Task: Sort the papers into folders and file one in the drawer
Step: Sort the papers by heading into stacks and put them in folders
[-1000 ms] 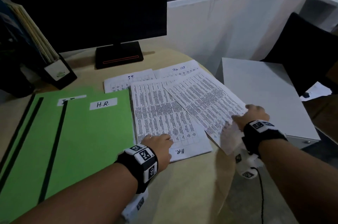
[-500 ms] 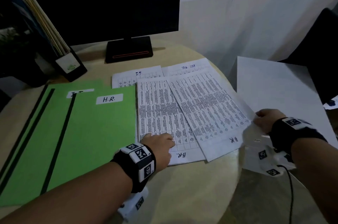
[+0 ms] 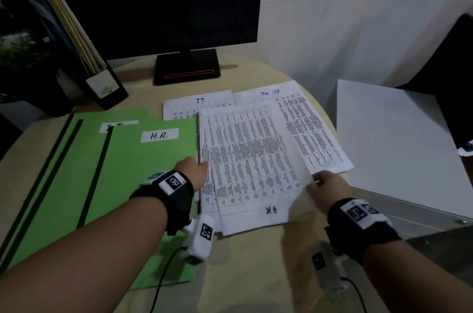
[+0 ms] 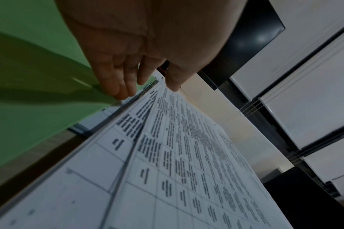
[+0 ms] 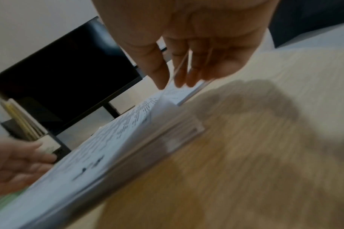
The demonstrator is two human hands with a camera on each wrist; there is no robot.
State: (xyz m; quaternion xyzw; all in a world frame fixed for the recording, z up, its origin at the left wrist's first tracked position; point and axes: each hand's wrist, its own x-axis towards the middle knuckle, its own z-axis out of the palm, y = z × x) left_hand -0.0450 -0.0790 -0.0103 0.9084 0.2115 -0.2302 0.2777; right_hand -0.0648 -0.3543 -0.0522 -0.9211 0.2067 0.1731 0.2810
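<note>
Two green folders lie at the left of the desk, the upper one labelled H.R. (image 3: 143,184), the lower one I.T. (image 3: 51,172). Beside them lies the H.R. paper stack (image 3: 208,206) with a printed H.R. sheet (image 3: 256,166) on top. My right hand (image 3: 317,182) pinches that sheet's right edge between thumb and fingers (image 5: 163,74). At the stack's left edge my left hand (image 3: 194,169) rests, its straight fingers (image 4: 123,91) against the side and the thumb on top. An I.T. paper (image 3: 197,105) and a task list stack (image 3: 314,138) lie behind and to the right.
A black monitor (image 3: 166,5) stands at the back of the round desk (image 3: 243,274). A black file holder (image 3: 102,82) with folders is at the back left. A white drawer cabinet (image 3: 396,146) stands to the right of the desk, with a black chair (image 3: 455,69) behind it.
My right hand has swung the printed sheet left, square onto the H.R. stack. My left hand has slid from the stack's near end up to its left edge.
</note>
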